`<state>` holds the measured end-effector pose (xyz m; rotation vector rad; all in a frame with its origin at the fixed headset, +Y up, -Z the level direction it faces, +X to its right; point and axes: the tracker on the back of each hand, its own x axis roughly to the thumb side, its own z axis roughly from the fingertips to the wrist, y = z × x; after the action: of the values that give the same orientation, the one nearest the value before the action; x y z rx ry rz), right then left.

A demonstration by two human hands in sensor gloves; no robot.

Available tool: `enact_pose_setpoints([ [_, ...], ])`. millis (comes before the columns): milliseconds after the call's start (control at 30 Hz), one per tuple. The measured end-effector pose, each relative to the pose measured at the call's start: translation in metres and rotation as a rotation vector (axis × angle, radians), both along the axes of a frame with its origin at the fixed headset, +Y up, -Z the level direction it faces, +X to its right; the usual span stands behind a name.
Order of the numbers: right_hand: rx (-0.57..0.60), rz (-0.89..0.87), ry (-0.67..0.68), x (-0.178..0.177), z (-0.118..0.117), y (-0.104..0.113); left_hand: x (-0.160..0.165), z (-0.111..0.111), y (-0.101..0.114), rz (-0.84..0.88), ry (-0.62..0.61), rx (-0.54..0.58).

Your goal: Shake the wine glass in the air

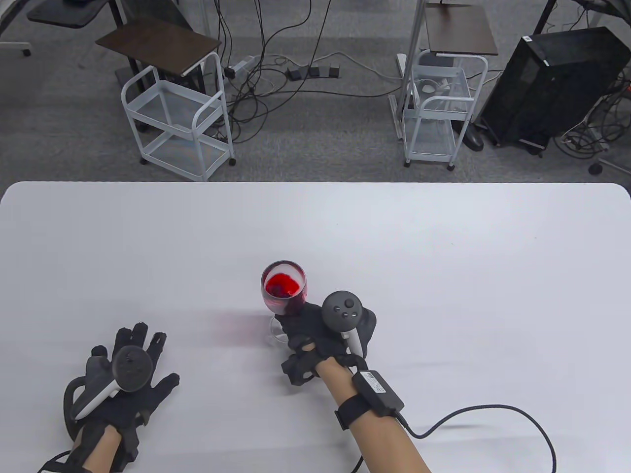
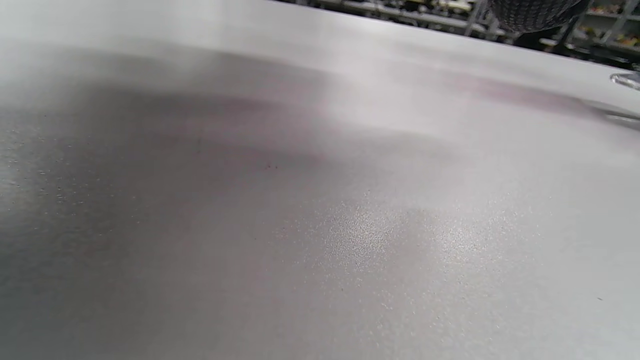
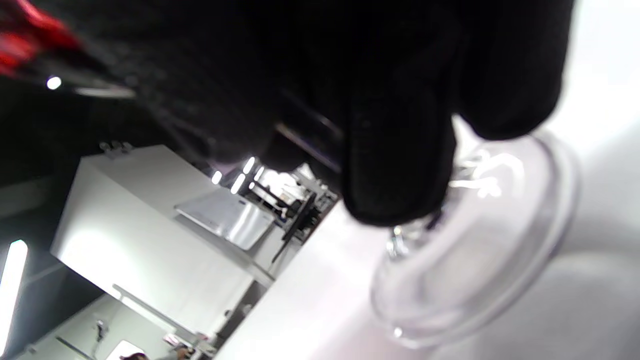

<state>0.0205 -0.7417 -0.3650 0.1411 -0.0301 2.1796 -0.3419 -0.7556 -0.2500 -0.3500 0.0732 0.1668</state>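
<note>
The clear stemmed wine glass holding red liquid (image 1: 283, 290) sits near the middle of the white worktop (image 1: 443, 246), toward the person's side. Its bowl stands upright, and the liquid looks heaped unevenly inside. A pinkish shadow falls on the worktop just left of its foot. In the right wrist view the round glass foot (image 3: 480, 250) appears tilted and seems clear of the surface, so the glass is probably lifted, though the table view alone does not settle that.

The right hand (image 1: 320, 340) in its black glove grips the stem, dark fingers (image 3: 395, 165) wrapped just above the foot. The left hand (image 1: 123, 389) lies flat and spread on the worktop, well apart from the glass, holding nothing.

The main risk is spilling: a swing too wide or an abrupt stop could send the liquid over the rim onto the worktop. A thin stem in a fabric glove could also twist or slip, and a low swing could knock the foot on the surface.
</note>
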Motion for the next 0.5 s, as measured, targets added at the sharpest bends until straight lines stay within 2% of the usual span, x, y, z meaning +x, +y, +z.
enact_pose_setpoints([
  [100,0.002,-0.040,0.061,-0.0034,0.0030,-0.0019,0.0003,-0.0015,-0.0010,-0.006,0.001,-0.013],
  [233,0.006,-0.041,-0.005,-0.0014,0.0002,-0.0015,0.0010,0.0000,-0.0003,-0.011,-0.002,-0.004],
  [367,-0.009,-0.060,0.055,-0.0031,0.0021,-0.0042,0.0008,-0.0013,-0.0010,-0.009,-0.001,-0.011],
  [500,-0.012,-0.040,-0.008,0.0004,-0.0008,-0.0020,0.0009,-0.0006,-0.0011,-0.004,-0.002,-0.011],
])
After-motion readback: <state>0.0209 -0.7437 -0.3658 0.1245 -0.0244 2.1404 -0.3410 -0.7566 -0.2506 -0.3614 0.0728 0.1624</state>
